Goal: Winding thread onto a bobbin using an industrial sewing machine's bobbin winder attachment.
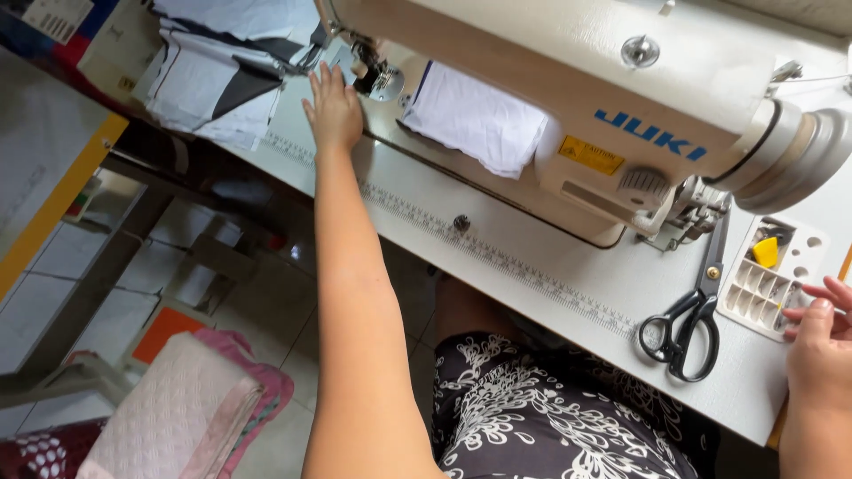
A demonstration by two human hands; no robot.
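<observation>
A cream sewing machine (568,98) stands on a white table (532,284), and white cloth (475,120) lies bunched under its arm, with more white and dark cloth (217,75) heaped at the far left end. The left hand (333,111) lies flat on the table just beside the needle, its fingers straight and pressed together, touching the edge of the cloth there. The right hand (816,341) rests at the small white parts tray (770,275), fingers loosely curled and holding nothing I can see, with black scissors (692,315) just beside it.

Head view, steep downward, close over sewing table (550,293).
</observation>
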